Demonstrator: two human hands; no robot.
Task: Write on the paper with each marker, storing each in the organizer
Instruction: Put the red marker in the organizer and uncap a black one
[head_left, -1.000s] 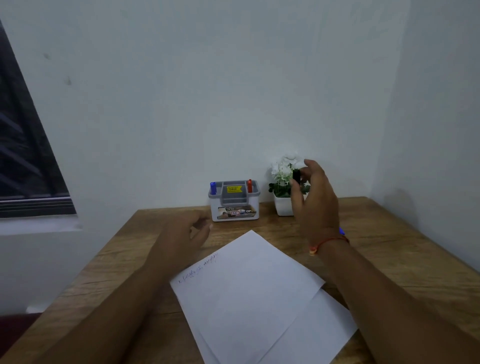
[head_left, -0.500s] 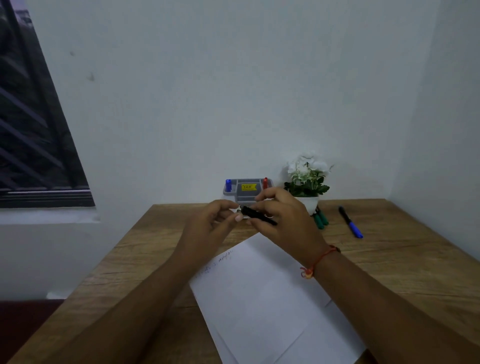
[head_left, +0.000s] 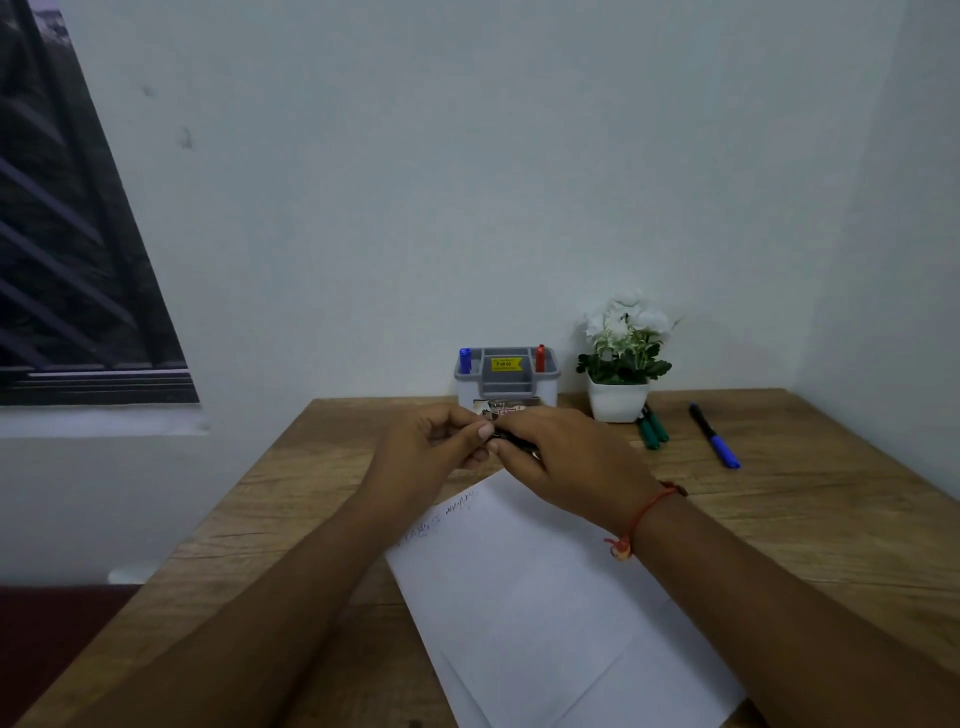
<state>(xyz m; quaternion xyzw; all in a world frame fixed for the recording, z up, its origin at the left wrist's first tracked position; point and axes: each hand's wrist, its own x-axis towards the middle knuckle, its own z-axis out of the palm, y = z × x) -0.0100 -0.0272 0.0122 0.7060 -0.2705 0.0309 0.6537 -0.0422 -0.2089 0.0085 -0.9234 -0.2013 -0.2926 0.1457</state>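
Note:
Both hands meet above the far end of the white paper (head_left: 550, 597), which carries a short line of writing near its top left corner. My right hand (head_left: 566, 462) grips a black marker (head_left: 511, 441), mostly hidden by its fingers. My left hand (head_left: 431, 452) pinches the marker's left end, where the cap is. Behind them stands the grey and white organizer (head_left: 506, 379), with a blue marker (head_left: 465, 360) in its left slot and a red marker (head_left: 540, 357) in its right slot.
A white pot of white flowers (head_left: 621, 364) stands right of the organizer. Two green markers (head_left: 652, 428) lie beside the pot and a blue-capped marker (head_left: 714, 436) lies farther right on the wooden table (head_left: 831, 519). Walls close the back and right; a dark window is at left.
My right hand brought the black marker down from beside the flowers to the middle, and my left hand rose to take its end. The camera view shifted left.

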